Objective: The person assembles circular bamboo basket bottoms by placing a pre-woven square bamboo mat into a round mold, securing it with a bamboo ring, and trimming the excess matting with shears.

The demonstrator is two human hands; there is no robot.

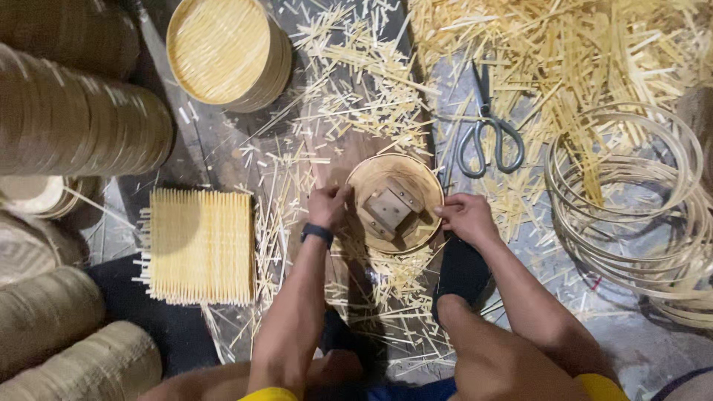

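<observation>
Head view is showing us looking straight down at our two bare hands working at a round bamboo form (395,202) sitting at the middle of the frame. Our left hand (327,206) is curling its fingers over the form's left rim and gripping it closed, with a dark wristband (317,233) sitting just below on the wrist. Our right hand (465,217) is pressing against the form's right edge with the fingers bent in around the rim, so both hands are clasping the same piece from opposite sides. Inside the form a small wooden block (389,207) is lying tilted. A pair of grey-handled scissors (486,126) is lying just to the upper right of the form, near but not touching it, on a floor that is covered with loose bamboo slivers (564,52) spreading across the upper right of the frame. At the right edge, thin bamboo hoops (631,208) are lying coiled in a loose pile. To the left of centre, a square mat of bamboo slats (199,246) is lying flat, well apart from the hands. At the upper middle, a stack of round woven trays (226,50) is standing, and more stacked rounds (74,119) are filling the left edge.
</observation>
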